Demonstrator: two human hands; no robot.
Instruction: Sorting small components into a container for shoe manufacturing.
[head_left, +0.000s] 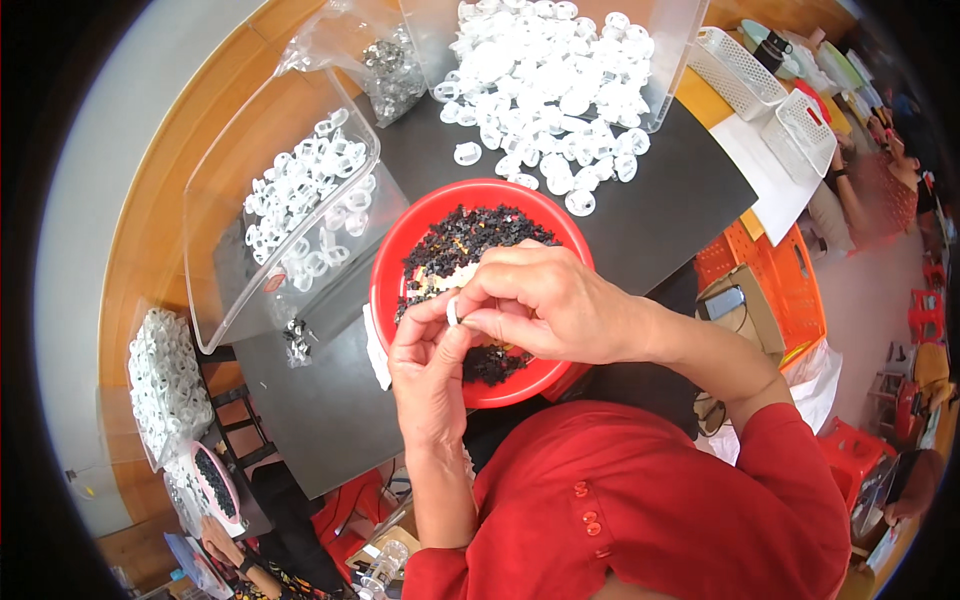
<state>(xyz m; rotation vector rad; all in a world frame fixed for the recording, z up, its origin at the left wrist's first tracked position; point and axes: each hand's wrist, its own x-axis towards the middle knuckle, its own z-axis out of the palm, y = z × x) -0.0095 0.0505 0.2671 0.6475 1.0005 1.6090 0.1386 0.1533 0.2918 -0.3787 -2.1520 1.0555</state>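
Over a red basin (381, 262), my left hand (430, 360) and my right hand (545, 305) meet with their fingertips closed on a small white plastic ring (453, 311). The ring is held on edge between both hands, and part of it is hidden by the fingers. Inside the basin lie many small black parts (470, 235), with some yellowish bits (440, 280) among them. To the left, a clear plastic box (215, 270) holds white ring-shaped parts (305, 180). A large heap of similar white parts (545, 75) spills from another clear bin (672, 70) onto the dark table (680, 190).
A clear bag of small metallic parts (393, 75) sits between the bins. Several loose metal pieces (298, 340) lie left of the basin. White baskets (740, 72) and an orange crate (790, 285) stand at right. Another person's hand (220, 540) is at lower left.
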